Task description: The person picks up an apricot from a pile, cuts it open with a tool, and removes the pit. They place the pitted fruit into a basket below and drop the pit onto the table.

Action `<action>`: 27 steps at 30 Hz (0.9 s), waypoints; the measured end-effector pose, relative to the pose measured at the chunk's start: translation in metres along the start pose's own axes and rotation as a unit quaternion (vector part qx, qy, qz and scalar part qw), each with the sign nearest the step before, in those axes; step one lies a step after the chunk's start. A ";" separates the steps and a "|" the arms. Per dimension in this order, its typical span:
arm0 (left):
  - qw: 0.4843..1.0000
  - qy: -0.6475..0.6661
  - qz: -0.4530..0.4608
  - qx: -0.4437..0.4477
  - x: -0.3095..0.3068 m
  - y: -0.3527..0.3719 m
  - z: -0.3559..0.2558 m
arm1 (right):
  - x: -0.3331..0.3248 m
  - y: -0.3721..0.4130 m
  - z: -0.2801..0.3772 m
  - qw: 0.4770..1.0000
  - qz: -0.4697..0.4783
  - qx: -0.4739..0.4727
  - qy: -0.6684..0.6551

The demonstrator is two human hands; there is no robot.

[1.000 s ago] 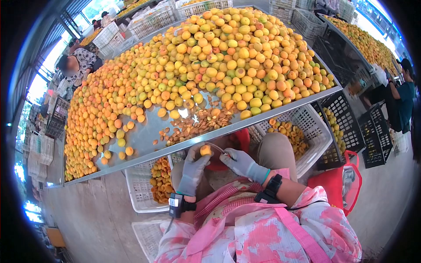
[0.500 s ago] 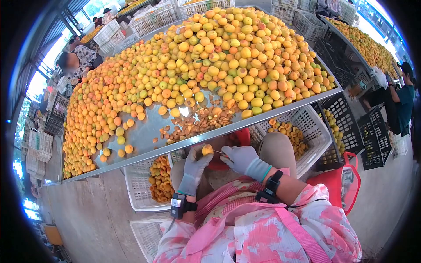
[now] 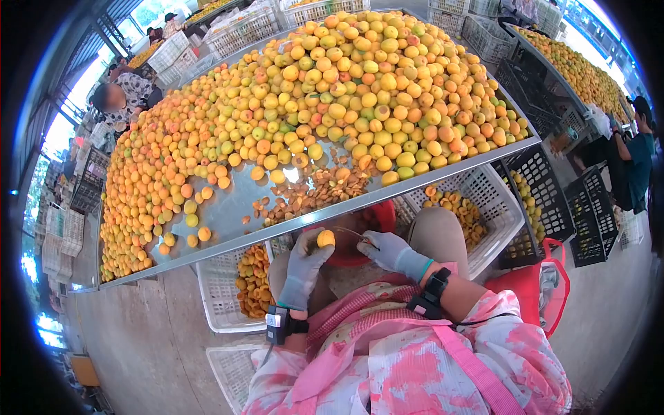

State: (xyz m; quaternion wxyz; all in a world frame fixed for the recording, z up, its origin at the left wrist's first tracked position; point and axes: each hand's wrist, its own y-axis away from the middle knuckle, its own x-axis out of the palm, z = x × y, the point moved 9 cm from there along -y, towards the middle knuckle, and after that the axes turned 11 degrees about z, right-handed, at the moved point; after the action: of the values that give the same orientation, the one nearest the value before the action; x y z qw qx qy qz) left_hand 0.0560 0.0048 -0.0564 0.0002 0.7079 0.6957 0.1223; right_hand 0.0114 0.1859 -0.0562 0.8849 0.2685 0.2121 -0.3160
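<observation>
My gloved left hand (image 3: pixel 304 266) is closed around a yellow-orange apricot (image 3: pixel 326 238), held up in front of the table's near edge. To its right, my gloved right hand (image 3: pixel 393 254) grips a thin, bent metal wire tool (image 3: pixel 346 230); the fingers cover most of its handle. The wire's end points toward the apricot, and whether it touches cannot be made out. Below and behind my hands is a red basin (image 3: pixel 384 216). Loose apricot pits (image 3: pixel 332 188) lie heaped on the metal table (image 3: pixel 232 202) just beyond, before a large pile of whole apricots (image 3: pixel 360 83).
White crates with opened apricots stand at my left (image 3: pixel 221 297) and right (image 3: pixel 501 207). Black crates (image 3: pixel 591 214) and a red bag (image 3: pixel 526 287) are farther right. The table's metal rim (image 3: pixel 415 192) crosses in front of me. Other people sit at left and right.
My right hand has moved right and slightly down, away from the apricot, and more of the wire shows. My left hand with the apricot has barely shifted.
</observation>
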 end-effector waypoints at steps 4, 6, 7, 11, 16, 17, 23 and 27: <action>1.000 -0.002 0.022 0.020 0.002 -0.001 0.002 | 0.002 -0.001 0.000 0.990 0.005 -0.043 -0.132; 0.999 -0.005 0.025 0.029 0.001 -0.002 0.001 | 0.004 -0.003 0.003 0.986 0.008 -0.037 -0.165; 0.999 0.030 0.024 0.014 0.001 0.000 0.002 | 0.005 -0.004 0.002 0.985 0.007 -0.038 -0.165; 0.989 0.149 0.003 -0.022 0.006 0.005 -0.004 | 0.005 -0.007 -0.015 0.995 0.006 0.013 -0.099; 0.972 0.233 0.019 -0.013 0.004 0.009 -0.002 | -0.007 0.000 -0.003 0.983 -0.035 -0.004 -0.181; 0.970 0.241 0.023 -0.005 0.004 0.005 -0.005 | -0.003 -0.006 -0.008 0.977 -0.018 -0.001 -0.213; 0.943 0.327 0.059 0.025 -0.002 0.004 -0.003 | 0.011 -0.007 -0.007 0.946 0.086 0.041 -0.309; 0.945 0.322 0.056 0.016 -0.002 0.008 -0.004 | 0.006 -0.012 -0.014 0.938 0.074 0.101 -0.322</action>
State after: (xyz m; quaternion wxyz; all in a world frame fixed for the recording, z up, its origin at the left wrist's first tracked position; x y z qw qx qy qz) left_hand 0.0636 0.0020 -0.0516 -0.2420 0.6686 0.6196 0.3324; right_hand 0.0045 0.1841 -0.0743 0.8948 0.2555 -0.1379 -0.3391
